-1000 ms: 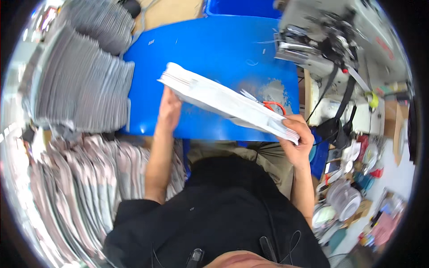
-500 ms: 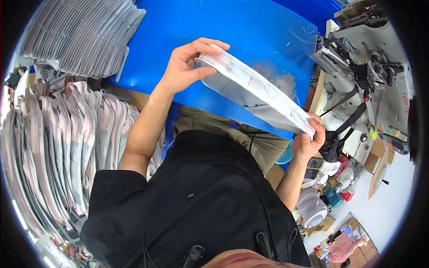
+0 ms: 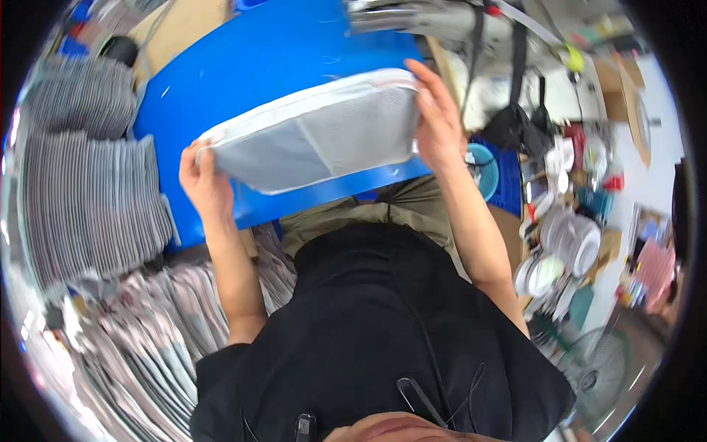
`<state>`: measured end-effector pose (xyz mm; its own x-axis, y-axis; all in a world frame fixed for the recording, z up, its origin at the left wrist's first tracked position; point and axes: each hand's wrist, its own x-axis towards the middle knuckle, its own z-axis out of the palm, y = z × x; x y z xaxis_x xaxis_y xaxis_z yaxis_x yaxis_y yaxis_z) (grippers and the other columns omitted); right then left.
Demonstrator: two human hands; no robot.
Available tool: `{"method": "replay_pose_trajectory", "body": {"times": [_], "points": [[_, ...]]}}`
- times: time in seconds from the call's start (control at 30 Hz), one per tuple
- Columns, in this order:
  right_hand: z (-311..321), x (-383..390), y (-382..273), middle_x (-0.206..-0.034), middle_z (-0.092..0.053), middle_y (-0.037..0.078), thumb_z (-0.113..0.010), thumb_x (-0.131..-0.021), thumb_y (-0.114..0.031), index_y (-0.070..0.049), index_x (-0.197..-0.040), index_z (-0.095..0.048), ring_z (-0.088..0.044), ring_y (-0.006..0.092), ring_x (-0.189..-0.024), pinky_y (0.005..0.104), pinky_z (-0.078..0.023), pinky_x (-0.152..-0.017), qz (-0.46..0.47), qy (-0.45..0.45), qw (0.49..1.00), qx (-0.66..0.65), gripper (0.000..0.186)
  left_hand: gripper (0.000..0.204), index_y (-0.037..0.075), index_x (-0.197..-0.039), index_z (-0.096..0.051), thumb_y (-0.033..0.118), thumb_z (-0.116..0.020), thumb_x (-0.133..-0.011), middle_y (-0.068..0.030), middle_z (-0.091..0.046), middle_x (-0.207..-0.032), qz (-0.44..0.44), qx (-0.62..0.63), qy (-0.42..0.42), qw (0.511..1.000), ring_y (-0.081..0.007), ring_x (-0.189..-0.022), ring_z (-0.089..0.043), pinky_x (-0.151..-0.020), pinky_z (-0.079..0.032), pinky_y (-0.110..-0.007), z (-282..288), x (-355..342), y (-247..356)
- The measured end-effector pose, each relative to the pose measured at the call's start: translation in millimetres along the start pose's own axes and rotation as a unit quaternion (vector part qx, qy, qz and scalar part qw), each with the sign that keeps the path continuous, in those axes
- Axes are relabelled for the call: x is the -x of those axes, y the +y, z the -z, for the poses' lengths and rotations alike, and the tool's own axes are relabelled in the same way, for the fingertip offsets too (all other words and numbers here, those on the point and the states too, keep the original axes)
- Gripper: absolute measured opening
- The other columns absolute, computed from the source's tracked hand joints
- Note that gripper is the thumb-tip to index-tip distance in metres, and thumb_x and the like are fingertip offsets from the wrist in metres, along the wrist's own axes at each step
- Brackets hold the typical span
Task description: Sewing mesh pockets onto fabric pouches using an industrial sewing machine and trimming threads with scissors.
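Observation:
Between my two hands, over the blue tabletop (image 3: 258, 81), is a flat grey fabric case (image 3: 353, 132) with a thick white edge along its far side. One half of its face looks smooth, the other half like mesh. My left hand (image 3: 206, 180) grips the left end, thumb and fingers closed round the corner. At the other end my right hand (image 3: 440, 125) pinches the right corner, with the thumb on the near face and the fingers behind. The case is tilted, its grey face turned toward me.
Stacks of similar grey pieces (image 3: 92, 206) stand at the left, with more grey and pink fabric pieces (image 3: 155, 317) hanging below them. A sewing machine (image 3: 456, 26) is at the far right. Right of my lap are a light-blue basket (image 3: 482, 173), white spools (image 3: 574, 236) and a fan (image 3: 596, 368).
The case has swung round: its left end came nearer and its right end went farther away. More of its grey face shows. The view has shifted, bringing more of the left stacks in.

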<state>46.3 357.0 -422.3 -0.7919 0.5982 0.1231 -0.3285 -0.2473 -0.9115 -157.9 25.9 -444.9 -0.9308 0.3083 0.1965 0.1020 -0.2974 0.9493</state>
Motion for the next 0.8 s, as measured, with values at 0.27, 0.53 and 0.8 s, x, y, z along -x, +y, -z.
{"method": "replay_pose_trajectory", "body": {"times": [0.27, 0.53, 0.8], "points": [[-5, 7, 5, -0.127, -0.066, 0.004, -0.054, -0.109, -0.03, -0.002, -0.14, -0.059, -0.058, 0.0118, -0.116, 0.0278, -0.041, -0.105, -0.028, 0.044, 0.998, -0.033, 0.043, 0.02, 0.005, -0.112, -0.068, 0.02, -0.072, -0.1, -0.0104, -0.071, -0.119, 0.029, 0.049, -0.023, 0.998, -0.0201, -0.11, -0.066, -0.101, -0.051, -0.037, -10, -10, -4], [-9, 30, 7, -0.126, -0.07, 0.014, -0.04, -0.111, -0.041, 0.005, -0.122, -0.069, -0.061, 0.0219, -0.121, 0.0389, -0.041, -0.107, -0.048, 0.072, 0.983, -0.159, 0.056, 0.088, 0.001, -0.137, -0.06, 0.077, -0.037, -0.098, -0.0195, -0.06, -0.14, 0.068, 0.373, -0.213, 0.901, -0.0353, -0.144, -0.044, -0.126, -0.019, -0.056, 4, 11, 21], [7, 34, -7, -0.145, -0.057, 0.019, -0.071, -0.092, -0.006, -0.01, -0.166, -0.02, -0.057, 0.0239, -0.13, 0.0363, -0.044, -0.109, -0.141, -0.019, 0.988, -0.055, 0.09, 0.072, 0.0, -0.159, -0.032, 0.022, -0.068, -0.1, -0.0195, -0.049, -0.153, 0.111, -0.017, -0.078, 0.991, -0.0298, -0.137, -0.053, -0.118, -0.038, -0.042, -27, 13, 23]]}}
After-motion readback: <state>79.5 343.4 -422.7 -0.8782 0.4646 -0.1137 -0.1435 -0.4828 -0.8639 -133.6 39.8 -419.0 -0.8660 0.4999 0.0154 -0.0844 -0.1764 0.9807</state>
